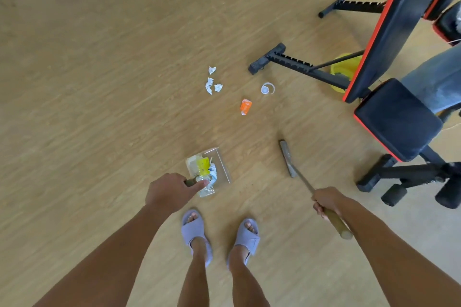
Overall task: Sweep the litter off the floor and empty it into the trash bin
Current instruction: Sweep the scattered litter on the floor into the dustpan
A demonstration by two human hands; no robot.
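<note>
My left hand [172, 189] grips the handle of a clear dustpan [223, 164] standing on the wooden floor; a yellow wrapper and a clear bottle lie in it. My right hand [325, 200] holds the wooden handle of a broom whose narrow grey head [287, 158] rests on the floor to the right of the pan. Farther ahead lie three crumpled white paper scraps [212, 82], an orange wrapper [245, 106] and a clear plastic lid [267, 88]. A yellow trash bin [343, 70] stands partly hidden behind the bench frame.
A black and red weight bench [396, 117] with black floor bars [287, 60] fills the right side. A person's jeans-clad leg [436, 82] shows beside it. My feet in lilac slippers [245, 237] stand just behind the pan. Chair legs show at the top left.
</note>
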